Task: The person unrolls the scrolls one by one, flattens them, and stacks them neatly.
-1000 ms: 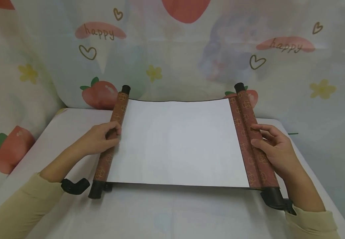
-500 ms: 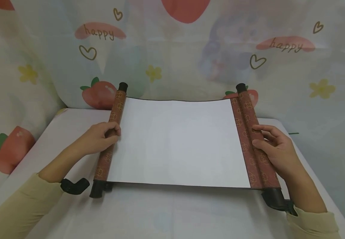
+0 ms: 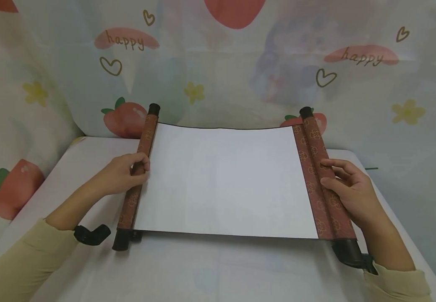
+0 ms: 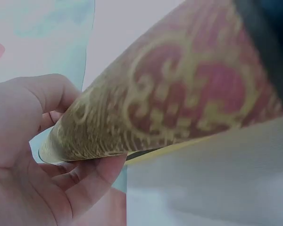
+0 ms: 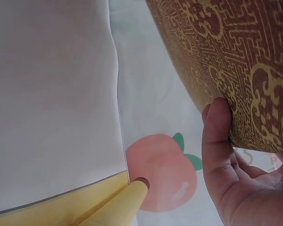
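Note:
A hanging scroll with a blank white sheet [image 3: 221, 180] is spread between two rollers in the head view. My left hand [image 3: 125, 174] grips the left roller [image 3: 130, 205], thumb and fingers curled round its middle. At the other end my right hand [image 3: 355, 195] holds the thicker right roller [image 3: 336, 205] between thumb and fingers. Both rollers have reddish-brown brocade with gold patterns and black end knobs. The left wrist view shows the fingers wrapped about the patterned roller [image 4: 179, 89]. In the right wrist view, the hand [image 5: 236, 188] touches the brocade roll [image 5: 245, 70].
A white table [image 3: 218, 272] lies beneath the scroll. Behind it hangs a cloth backdrop [image 3: 218, 75] printed with peaches, flowers, hearts and "happy". A black curved wrist mount [image 3: 92, 235] sticks out beside the left sleeve [image 3: 32, 260].
The left roller has shifted slightly left and the right roller slightly right, so the sheet is spread a little wider. Both hands keep their holds.

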### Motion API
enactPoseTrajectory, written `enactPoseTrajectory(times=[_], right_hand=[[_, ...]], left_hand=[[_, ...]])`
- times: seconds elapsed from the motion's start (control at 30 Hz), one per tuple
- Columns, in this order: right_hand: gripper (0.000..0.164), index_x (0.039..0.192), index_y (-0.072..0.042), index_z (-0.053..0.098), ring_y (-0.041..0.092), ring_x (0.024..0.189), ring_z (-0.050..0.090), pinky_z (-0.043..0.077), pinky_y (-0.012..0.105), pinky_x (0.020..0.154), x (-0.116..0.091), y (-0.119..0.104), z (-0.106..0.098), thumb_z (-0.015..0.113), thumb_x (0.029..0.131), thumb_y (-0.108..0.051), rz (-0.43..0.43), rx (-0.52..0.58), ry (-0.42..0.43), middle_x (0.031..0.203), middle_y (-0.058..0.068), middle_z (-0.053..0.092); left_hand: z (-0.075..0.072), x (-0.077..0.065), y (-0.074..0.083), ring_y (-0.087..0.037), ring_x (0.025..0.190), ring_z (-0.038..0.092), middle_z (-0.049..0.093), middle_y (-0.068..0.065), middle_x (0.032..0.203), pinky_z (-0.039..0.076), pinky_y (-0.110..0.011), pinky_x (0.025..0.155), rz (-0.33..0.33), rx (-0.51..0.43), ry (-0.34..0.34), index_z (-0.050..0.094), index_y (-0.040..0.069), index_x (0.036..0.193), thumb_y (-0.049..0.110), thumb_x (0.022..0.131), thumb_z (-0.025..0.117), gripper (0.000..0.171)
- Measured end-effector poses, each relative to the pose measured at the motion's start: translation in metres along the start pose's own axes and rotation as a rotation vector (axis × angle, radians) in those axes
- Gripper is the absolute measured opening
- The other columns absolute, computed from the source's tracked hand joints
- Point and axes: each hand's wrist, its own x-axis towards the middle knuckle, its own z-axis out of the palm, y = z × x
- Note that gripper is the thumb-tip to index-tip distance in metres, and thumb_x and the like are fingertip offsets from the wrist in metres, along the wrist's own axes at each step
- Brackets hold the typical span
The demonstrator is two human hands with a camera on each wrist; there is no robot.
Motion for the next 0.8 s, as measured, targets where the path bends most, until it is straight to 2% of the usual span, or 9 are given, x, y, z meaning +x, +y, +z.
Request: enactPoseTrajectory(times=[0.23,0.4,0.53,0.63,0.8], right_hand=[[0.045,0.142,-0.015,0.049,0.004,0.094,0.065,0.058,0.028,0.065,-0.0024,0.0025,0.0,0.063,0.099,-0.017,0.018,-0.049,0.014,0.129,0.0,0.048],[0.046,0.142,-0.014,0.05,0.005,0.093,0.066,0.058,0.029,0.065,-0.0034,0.0039,-0.0002,0.064,0.098,-0.013,0.017,0.022,0.001,0.127,0.0,0.049],[0.046,0.142,-0.013,0.049,0.004,0.094,0.066,0.058,0.029,0.065,-0.0035,0.0037,0.0007,0.064,0.098,-0.014,0.023,0.009,0.003,0.128,0.0,0.048],[0.047,0.143,-0.012,0.048,0.004,0.094,0.066,0.058,0.028,0.065,-0.0034,0.003,0.0012,0.063,0.099,-0.015,0.021,-0.012,0.006,0.129,0.0,0.048],[0.047,0.143,-0.012,0.048,0.004,0.095,0.066,0.058,0.028,0.065,-0.0026,0.0033,0.0017,0.063,0.099,-0.015,0.011,-0.012,0.004,0.129,0.002,0.047]], left_hand=[[-0.0013,-0.0012,-0.0014,-0.02,0.077,0.048,0.053,-0.004,0.082,0.041,-0.032,0.061,-0.033,-0.016,-0.007,0.061,0.012,0.099,0.005,0.091,0.06,0.011],[-0.003,-0.0016,-0.0033,-0.02,0.082,0.049,0.055,-0.004,0.086,0.041,-0.032,0.066,-0.037,0.007,-0.009,0.062,0.011,0.104,0.007,0.093,0.058,0.013],[-0.0037,-0.0008,-0.0062,-0.019,0.078,0.047,0.055,-0.005,0.09,0.04,-0.033,0.065,-0.044,0.037,-0.012,0.061,0.012,0.106,0.012,0.091,0.068,0.017],[-0.0039,-0.0006,-0.0077,-0.02,0.077,0.045,0.056,-0.007,0.097,0.039,-0.034,0.065,-0.052,0.053,-0.02,0.057,0.013,0.106,0.017,0.087,0.075,0.027],[-0.0063,-0.0013,-0.0096,-0.022,0.079,0.045,0.053,-0.008,0.098,0.039,-0.034,0.064,-0.064,0.036,-0.013,0.053,0.013,0.107,0.013,0.088,0.072,0.027]])
